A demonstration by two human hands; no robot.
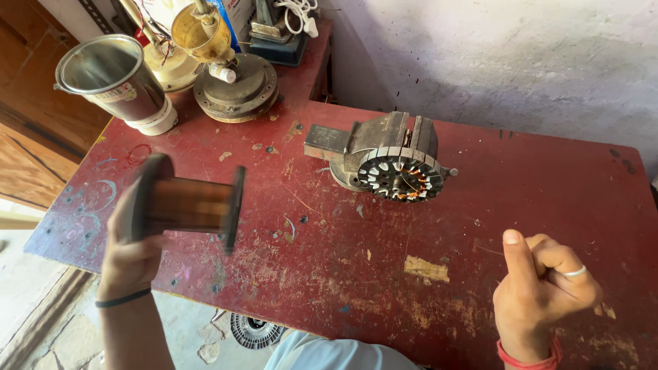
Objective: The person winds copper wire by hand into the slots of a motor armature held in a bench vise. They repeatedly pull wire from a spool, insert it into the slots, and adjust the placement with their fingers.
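Note:
My left hand (130, 257) holds a large spool of copper wire (188, 204) by its near flange, lifted above the left part of the red worktable (329, 226); the spool is blurred. My right hand (541, 291) is closed in a loose fist with the thumb up, at the lower right over the table, with a ring on one finger. I cannot tell whether a thin wire is pinched in it. A round motor stator (399, 177) with partly wound slots is clamped in a metal vise (373, 140) at the table's middle back.
At the back left stand a steel mixer jar (116, 79), a round motor housing (236, 89) and a yellowish jar (199, 31). A grey wall rises behind. Below the front edge lies a round finned part (255, 331) on the floor.

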